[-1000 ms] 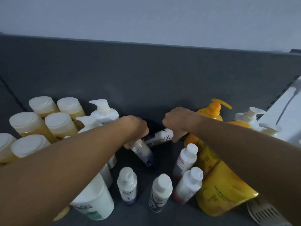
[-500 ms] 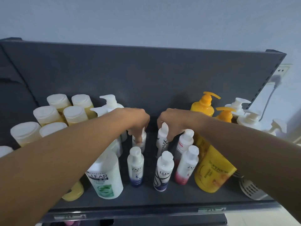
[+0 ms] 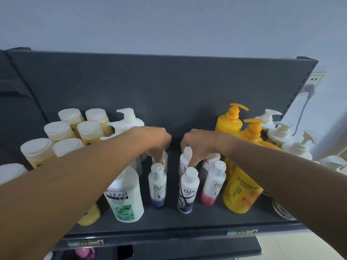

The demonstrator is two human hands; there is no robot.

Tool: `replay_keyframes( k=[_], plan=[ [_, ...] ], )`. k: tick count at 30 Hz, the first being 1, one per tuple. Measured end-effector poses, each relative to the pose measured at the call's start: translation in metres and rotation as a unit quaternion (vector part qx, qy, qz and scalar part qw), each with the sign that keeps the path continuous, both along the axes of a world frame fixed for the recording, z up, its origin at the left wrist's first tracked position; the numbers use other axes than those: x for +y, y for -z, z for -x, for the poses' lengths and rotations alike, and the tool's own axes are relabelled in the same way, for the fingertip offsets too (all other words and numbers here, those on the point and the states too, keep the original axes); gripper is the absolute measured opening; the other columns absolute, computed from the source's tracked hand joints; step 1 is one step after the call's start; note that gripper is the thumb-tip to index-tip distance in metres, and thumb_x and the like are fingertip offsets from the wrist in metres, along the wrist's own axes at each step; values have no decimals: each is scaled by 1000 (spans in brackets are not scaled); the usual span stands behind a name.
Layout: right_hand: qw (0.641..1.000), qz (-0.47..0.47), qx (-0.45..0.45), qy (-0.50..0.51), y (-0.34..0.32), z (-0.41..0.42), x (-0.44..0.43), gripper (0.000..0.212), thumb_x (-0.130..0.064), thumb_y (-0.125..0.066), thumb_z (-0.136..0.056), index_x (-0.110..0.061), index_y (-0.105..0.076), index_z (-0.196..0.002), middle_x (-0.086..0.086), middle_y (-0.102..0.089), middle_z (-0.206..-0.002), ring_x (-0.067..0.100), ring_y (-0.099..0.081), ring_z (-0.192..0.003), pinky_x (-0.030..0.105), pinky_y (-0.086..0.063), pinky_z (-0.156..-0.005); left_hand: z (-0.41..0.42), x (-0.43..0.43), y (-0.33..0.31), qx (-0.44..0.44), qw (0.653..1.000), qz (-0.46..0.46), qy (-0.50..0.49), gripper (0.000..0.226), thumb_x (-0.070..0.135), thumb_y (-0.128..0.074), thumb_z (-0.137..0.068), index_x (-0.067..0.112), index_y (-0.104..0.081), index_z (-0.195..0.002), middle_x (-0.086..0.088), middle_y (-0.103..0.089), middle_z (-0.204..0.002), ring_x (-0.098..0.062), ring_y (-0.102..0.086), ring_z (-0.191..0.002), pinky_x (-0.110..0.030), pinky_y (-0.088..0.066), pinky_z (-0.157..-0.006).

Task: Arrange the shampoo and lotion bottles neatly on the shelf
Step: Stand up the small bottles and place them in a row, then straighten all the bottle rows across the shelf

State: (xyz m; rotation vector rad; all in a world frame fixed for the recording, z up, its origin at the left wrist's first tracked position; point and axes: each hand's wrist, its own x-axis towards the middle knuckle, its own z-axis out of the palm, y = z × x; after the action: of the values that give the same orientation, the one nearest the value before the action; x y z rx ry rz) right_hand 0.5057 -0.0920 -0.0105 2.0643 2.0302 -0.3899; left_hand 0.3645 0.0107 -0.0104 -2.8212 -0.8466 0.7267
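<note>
Both small bottles that lay tipped between the hands a second ago now stand upright in the back row of the shelf. The left hand reaches down over the small white bottle behind the Dove bottle, its fingers curled around the neck, though how tightly I cannot tell. The right hand pinches the cap of the rear Lux bottle, fingertips closed on its top, just behind the front Lux bottle. Judging by this, the middle group is now two tidy rows, with the Clear bottle to the left and the yellow pump bottle to the right; letting go without knocking the front row seems the remaining concern
</note>
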Motion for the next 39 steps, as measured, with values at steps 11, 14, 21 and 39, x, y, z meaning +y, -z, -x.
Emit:
replay_keyframes(
  k=[11, 14, 21, 39],
  plan=[
    [994, -97, 27, 41, -39, 15, -13, 47, -61, -68, -82, -23, -71, -110, -7, -74, -99, 16, -67, -90, 38, -58, -82, 33, -5, -49, -134, 990, 1, 32, 48, 55, -72, -82, 27, -66, -121, 9, -69, -104, -20, -65, -97, -39, -56, -81],
    [987, -155, 18, 45, -59, 31, -20, 41, -57, -62, -89, -23, -70, -112, -8, -72, -104, 16, -64, -92, 40, -56, -86, 60, -9, -74, -186, 982, -18, 12, 43, 54, -68, -86, 28, -66, -121, 9, -68, -106, -19, -65, -97, -42, -56, -84],
    [977, -214, -13, -7, -99, 79, -30, 40, -60, -57, -90, -30, -65, -114, -9, -67, -108, 18, -63, -95, 40, -56, -85, 154, -39, -101, -244, 967, -25, -69, 42, 52, -65, -91, 29, -64, -127, 13, -69, -117, -11, -64, -104, -34, -53, -92],
    [977, -186, 51, -96, -95, 276, 25, 49, -60, -69, -82, -32, -63, -121, -14, -68, -105, 9, -60, -93, 34, -53, -78, 355, 7, -75, -201, 973, -48, -99, 58, 54, -73, -84, 30, -59, -135, 8, -65, -124, -13, -61, -112, -37, -53, -95]
  ],
)
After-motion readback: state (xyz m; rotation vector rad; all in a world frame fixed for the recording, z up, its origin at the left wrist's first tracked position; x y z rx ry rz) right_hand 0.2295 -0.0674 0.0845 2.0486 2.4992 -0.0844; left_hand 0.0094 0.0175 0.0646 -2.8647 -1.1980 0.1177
